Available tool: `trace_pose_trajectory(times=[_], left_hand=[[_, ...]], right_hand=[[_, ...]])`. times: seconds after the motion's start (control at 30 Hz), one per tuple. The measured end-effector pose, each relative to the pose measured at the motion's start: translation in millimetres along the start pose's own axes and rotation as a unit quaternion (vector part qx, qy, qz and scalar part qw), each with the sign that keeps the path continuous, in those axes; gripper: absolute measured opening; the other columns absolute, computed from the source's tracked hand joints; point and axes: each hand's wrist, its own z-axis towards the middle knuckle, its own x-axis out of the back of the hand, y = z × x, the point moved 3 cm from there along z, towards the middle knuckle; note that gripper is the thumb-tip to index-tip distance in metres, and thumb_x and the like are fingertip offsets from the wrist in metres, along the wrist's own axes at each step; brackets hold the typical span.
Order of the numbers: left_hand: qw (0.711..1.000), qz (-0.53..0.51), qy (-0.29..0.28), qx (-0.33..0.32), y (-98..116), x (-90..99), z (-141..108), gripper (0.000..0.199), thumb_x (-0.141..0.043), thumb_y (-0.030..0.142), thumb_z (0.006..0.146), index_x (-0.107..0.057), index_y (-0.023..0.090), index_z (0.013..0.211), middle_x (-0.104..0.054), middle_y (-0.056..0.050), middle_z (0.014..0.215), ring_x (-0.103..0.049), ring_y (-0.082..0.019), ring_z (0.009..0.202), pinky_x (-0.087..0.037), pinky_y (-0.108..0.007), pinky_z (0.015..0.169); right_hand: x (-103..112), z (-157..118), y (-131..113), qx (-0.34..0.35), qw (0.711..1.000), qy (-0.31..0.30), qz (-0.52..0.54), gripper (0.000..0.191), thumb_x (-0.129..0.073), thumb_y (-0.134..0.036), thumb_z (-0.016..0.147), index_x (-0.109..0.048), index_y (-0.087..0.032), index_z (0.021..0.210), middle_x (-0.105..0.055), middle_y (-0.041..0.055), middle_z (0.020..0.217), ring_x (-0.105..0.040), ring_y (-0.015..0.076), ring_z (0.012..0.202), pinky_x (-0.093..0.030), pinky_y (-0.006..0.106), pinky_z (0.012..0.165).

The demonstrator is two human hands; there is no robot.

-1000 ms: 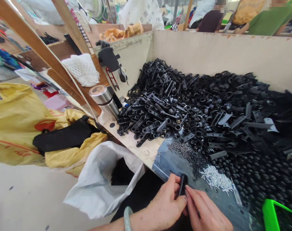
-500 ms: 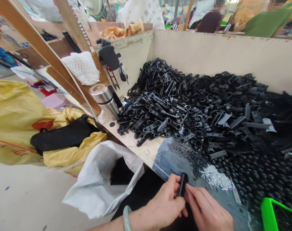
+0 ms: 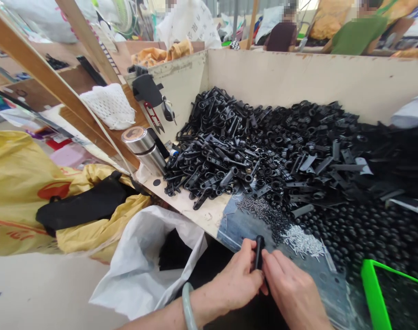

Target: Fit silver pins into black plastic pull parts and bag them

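Observation:
A slim black plastic handle part [image 3: 259, 251] with a rounded top stands nearly upright between my hands at the bench's front edge. My left hand [image 3: 241, 277] is closed around it, thumb across its lower end; a pale green bangle [image 3: 188, 305] is on that wrist. My right hand [image 3: 287, 282] is closed too, its fingertips pinched against the part's right side. Anything small within that pinch is hidden. Just beyond lie silver pins [image 3: 303, 242] and small dark metal pieces [image 3: 264, 213] on blue denim cloth [image 3: 236, 224].
Heaped black plastic parts [image 3: 222, 156] fill the bench behind, with black balls [image 3: 353, 229] at right. A green-rimmed bin [image 3: 372, 293] stands front right. A steel flask [image 3: 145, 151] and hanging red thread snips [image 3: 153, 117] are at left, above an open white sack [image 3: 133, 256]. People work behind the partition.
The camera view has turned slightly right. Both hands keep the black part between them, and my right fingers now sit closer against its side.

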Motion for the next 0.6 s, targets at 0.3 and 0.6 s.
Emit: trace_pose_trajectory(times=[0.3, 0.6], left_hand=[[0.999, -0.028, -0.040, 0.013, 20, 1.6, -6, 0.039, -0.060, 0.013, 0.071, -0.045, 0.023, 0.105, -0.056, 0.002, 0.089, -0.054, -0.013, 0.086, -0.043, -0.026, 0.081], [0.999, -0.042, -0.024, 0.005, 16, 5.1, -4, 0.033, -0.057, 0.018, 0.068, -0.048, 0.021, 0.100, -0.058, 0.005, 0.080, -0.053, -0.009, 0.062, -0.038, -0.024, 0.062]], right_hand=[[4, -9, -26, 0.014, 0.995, -0.006, -0.094, 0.051, -0.035, 0.010, 0.072, -0.065, -0.005, 0.110, -0.071, 0.0116, 0.084, -0.068, 0.0224, 0.071, -0.061, 0.028, 0.055], [9, -20, -16, -0.005, 1.000, -0.026, 0.009, 0.049, -0.032, 0.003, 0.085, -0.062, -0.006, 0.123, -0.073, 0.0104, 0.093, -0.071, 0.0175, 0.078, -0.062, 0.022, 0.069]])
